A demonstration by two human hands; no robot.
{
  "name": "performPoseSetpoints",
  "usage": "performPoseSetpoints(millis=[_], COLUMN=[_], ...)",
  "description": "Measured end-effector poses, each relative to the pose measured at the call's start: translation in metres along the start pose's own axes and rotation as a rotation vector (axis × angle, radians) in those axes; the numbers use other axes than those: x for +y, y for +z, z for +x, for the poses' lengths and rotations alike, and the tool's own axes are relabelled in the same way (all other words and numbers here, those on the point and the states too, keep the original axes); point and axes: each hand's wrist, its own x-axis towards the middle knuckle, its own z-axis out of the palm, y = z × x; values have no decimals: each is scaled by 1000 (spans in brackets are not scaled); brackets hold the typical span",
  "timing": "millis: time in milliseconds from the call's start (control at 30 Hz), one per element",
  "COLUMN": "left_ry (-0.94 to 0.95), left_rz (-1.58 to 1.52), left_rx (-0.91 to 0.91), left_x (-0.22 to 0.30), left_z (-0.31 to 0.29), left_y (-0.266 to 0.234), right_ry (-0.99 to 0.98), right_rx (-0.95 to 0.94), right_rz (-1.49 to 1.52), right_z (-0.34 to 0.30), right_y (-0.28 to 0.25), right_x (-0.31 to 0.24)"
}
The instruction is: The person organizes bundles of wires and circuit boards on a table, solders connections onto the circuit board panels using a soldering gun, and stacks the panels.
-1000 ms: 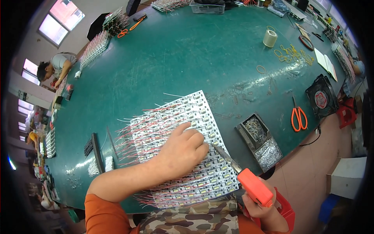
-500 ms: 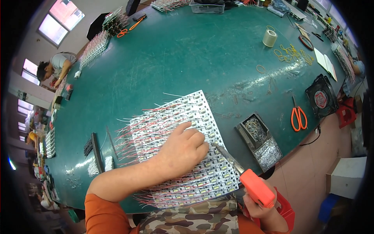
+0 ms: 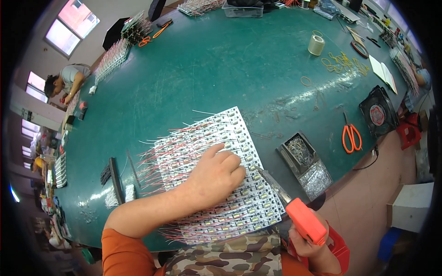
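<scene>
A white panel of circuit boards [image 3: 259,208] lies on the table in front of me, set with rows of small parts. Thin red and white wires [image 3: 159,161] stick out past its left side. My left hand [image 3: 214,175] rests over the middle of the panel with its fingers curled; anything pinched in them is hidden. In my right hand [image 3: 307,246] is a soldering iron [image 3: 305,221] with an orange-red handle. Its metal tip reaches the panel just right of my left fingers; whether it touches is too small to tell.
Right of the panel sits a dark box [image 3: 301,158] with wire scraps and a foil-like pad. Beyond lie orange-handled scissors [image 3: 351,138] and a black fan [image 3: 378,114]. A dark bar [image 3: 116,181] lies left. A spool [image 3: 316,45] stands farther back; a person [image 3: 71,80] works far left.
The soldering iron and my right hand have shifted very slightly. My left hand keeps its place on the panel. The whole view has moved a little.
</scene>
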Motion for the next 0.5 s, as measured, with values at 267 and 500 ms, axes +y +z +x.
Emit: performPoseSetpoints(millis=[267, 500], left_ry=[-15, 25], left_rz=[-26, -30], left_rx=[-6, -40], left_x=[8, 14], left_z=[-10, -12], left_y=[-8, -3], right_ry=[-157, -155], right_rx=[8, 13], right_rz=[-170, -96], right_z=[2, -5], right_y=[-12, -7], right_x=[-9, -6])
